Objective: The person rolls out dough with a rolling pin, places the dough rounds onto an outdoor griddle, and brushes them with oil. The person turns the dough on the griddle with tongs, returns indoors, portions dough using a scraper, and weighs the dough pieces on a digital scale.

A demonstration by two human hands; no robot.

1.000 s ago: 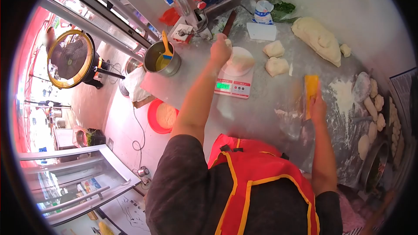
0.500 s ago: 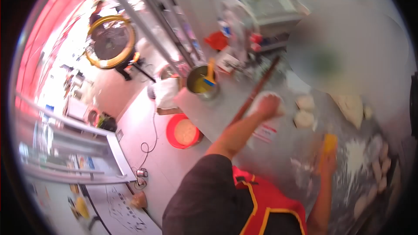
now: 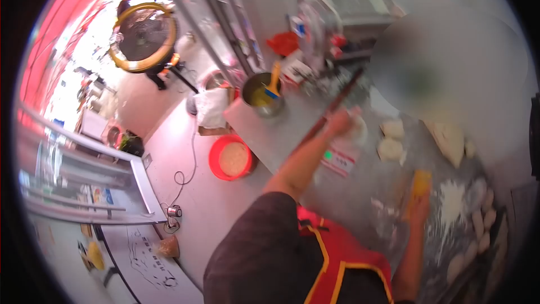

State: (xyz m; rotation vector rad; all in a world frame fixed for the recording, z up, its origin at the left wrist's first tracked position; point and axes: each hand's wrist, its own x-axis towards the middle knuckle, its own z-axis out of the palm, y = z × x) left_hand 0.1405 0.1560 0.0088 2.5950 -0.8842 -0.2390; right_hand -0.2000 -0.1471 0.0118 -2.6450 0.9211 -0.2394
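Note:
My left hand (image 3: 340, 124) is over the metal worktop, at the edge of a pale, rounded piece (image 3: 358, 129) that looks like dough. Its fingers are blurred, so their grip cannot be made out. A long brown rod (image 3: 344, 94), like a rolling pin, lies just beyond that wrist. My right hand (image 3: 418, 208) is wrapped round a yellow flat tool (image 3: 422, 181), perhaps a scraper, low over the worktop. White flour (image 3: 451, 198) is spread beside it. Two flat dough pieces (image 3: 389, 150) lie between the hands, and a larger dough slab (image 3: 447, 142) sits farther back.
A metal pot (image 3: 260, 104) with a yellow-handled brush (image 3: 274, 81) stands at the worktop's far left corner. Several dough rolls (image 3: 478, 224) line the right side. A red-printed packet (image 3: 339, 161) lies near my left forearm. On the floor are a red basin (image 3: 214, 160) and a fan (image 3: 143, 39).
My left hand has shifted slightly left, off the middle of the pale piece. My right hand keeps the yellow tool in nearly the same place. The whole view has tilted a little.

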